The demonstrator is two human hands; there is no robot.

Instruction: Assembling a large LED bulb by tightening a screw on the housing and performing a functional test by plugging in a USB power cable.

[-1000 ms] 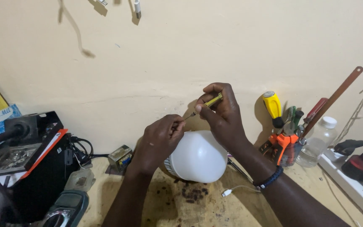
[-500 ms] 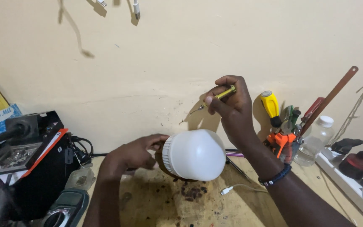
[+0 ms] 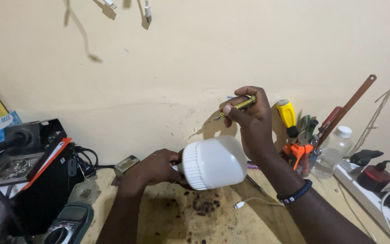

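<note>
While clear of wall: right hand (screwdriver), left hand gripping bulb

L hand low, fingers curled; R hand raised, pinching.

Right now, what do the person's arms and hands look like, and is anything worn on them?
Both hands are bare, with no gloves or rings that show. The left hand and its forearm carry nothing. The right hand has a dark beaded bracelet with a blue section around the wrist. No sleeves reach either forearm.
</note>
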